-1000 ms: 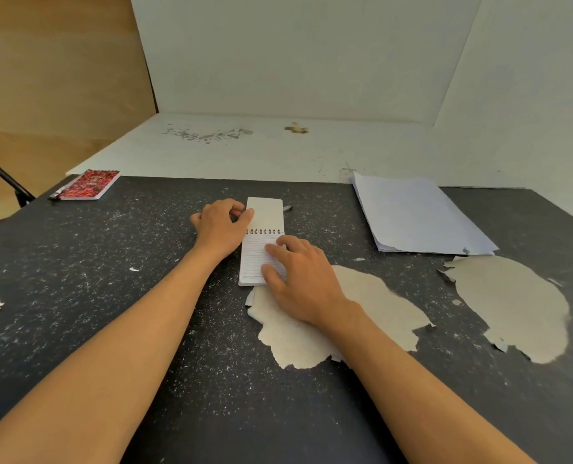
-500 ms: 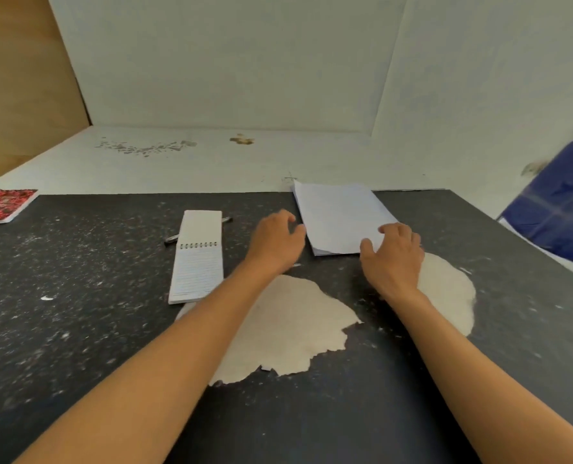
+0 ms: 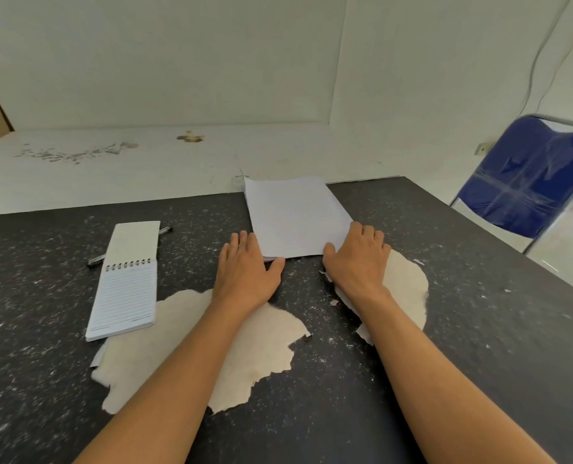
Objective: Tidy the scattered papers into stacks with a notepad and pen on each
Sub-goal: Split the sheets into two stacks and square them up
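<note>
A stack of white papers (image 3: 295, 217) lies at the far middle of the dark table (image 3: 479, 296), its far end over the table's edge. My left hand (image 3: 246, 271) lies flat against the stack's near left corner, thumb along its near edge. My right hand (image 3: 358, 259) touches the near right corner with straight fingers. A spiral notepad (image 3: 126, 289) lies open to a lined page at the left. A pen (image 3: 163, 231) pokes out from under the notepad's flipped cover.
Two pale patches where the table's surface has peeled show under my forearms (image 3: 245, 346) (image 3: 408, 286). A blue folding chair (image 3: 529, 175) stands beyond the table's right side. A white board (image 3: 111, 169) lies past the far edge.
Both hands left the notepad and moved right to the paper stack. They now sit against its near corners, and my view has turned to the right.
</note>
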Tool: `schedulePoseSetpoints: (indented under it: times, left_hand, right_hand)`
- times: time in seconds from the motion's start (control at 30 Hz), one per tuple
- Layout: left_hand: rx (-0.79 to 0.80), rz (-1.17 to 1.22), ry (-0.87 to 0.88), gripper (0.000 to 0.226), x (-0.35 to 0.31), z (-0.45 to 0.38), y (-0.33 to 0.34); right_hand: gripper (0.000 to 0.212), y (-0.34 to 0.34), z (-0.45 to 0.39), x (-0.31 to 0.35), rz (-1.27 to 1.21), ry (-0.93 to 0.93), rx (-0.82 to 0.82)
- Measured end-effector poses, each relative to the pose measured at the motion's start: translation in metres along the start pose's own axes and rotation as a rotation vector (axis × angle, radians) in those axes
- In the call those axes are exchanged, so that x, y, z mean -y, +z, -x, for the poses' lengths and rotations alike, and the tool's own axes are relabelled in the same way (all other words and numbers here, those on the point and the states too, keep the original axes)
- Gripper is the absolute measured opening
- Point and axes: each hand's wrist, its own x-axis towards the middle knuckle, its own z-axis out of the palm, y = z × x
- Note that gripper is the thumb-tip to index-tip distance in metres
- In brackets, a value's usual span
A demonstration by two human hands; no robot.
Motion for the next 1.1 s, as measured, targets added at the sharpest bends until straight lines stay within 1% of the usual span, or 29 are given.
schedulePoseSetpoints:
  times: [0.17, 0.3, 0.4, 0.47, 0.53, 0.57, 0.6, 0.67, 0.7, 0.77, 0.87, 0.97, 1.1]
  left_hand:
    - [-0.006, -0.016, 0.008, 0.080, -0.001, 0.000, 0.000]
    - [-0.005, -0.025, 0.008, 0.080, -0.001, 0.001, 0.000]
    - [-0.004, -0.028, 0.009, 0.078, -0.001, 0.000, 0.001]
    - [-0.005, -0.033, 0.010, 0.078, -0.001, 0.001, 0.000]
    - [-0.003, -0.033, 0.012, 0.078, -0.001, 0.002, 0.000]
    - [-0.003, -0.033, 0.010, 0.078, -0.001, 0.002, -0.001]
    - [-0.001, -0.032, 0.010, 0.078, -0.001, 0.002, -0.001]
    - [0.004, -0.027, 0.009, 0.078, -0.001, 0.003, -0.002]
    - [0.005, -0.024, 0.010, 0.078, -0.002, 0.003, -0.002]
    - [0.006, -0.021, 0.009, 0.079, -0.002, 0.003, -0.002]
    - [0.005, -0.022, 0.009, 0.078, -0.003, 0.004, -0.003]
    - [0.012, -0.018, 0.010, 0.079, -0.002, 0.005, -0.003]
    - [0.006, -0.014, 0.014, 0.080, -0.003, 0.005, -0.004]
  right_hand:
    - [0.056, 0.001, -0.004, -0.004, -0.026, 0.029, 0.008]
    - [0.057, 0.000, -0.002, -0.001, -0.013, 0.007, -0.067]
    - [0.064, -0.002, -0.004, -0.003, -0.176, 0.022, -0.066]
    - [0.070, -0.004, -0.007, -0.006, -0.317, 0.087, -0.032]
    - [0.073, -0.006, -0.013, -0.009, -0.403, 0.167, 0.007]
    - [0.069, -0.007, -0.014, -0.009, -0.435, 0.193, 0.019]
    - [0.056, -0.007, -0.016, -0.009, -0.459, 0.211, 0.021]
    - [0.020, -0.008, -0.017, -0.007, -0.483, 0.230, 0.010]
    - [0.011, -0.008, -0.017, -0.007, -0.490, 0.226, 0.005]
    - [0.010, -0.006, -0.017, -0.007, -0.475, 0.212, -0.028]
    - [0.008, -0.004, -0.017, -0.008, -0.381, 0.208, -0.102]
    - [0.010, -0.006, -0.016, -0.008, -0.356, 0.209, -0.066]
    - [0.005, -0.007, -0.015, -0.008, -0.371, 0.193, -0.093]
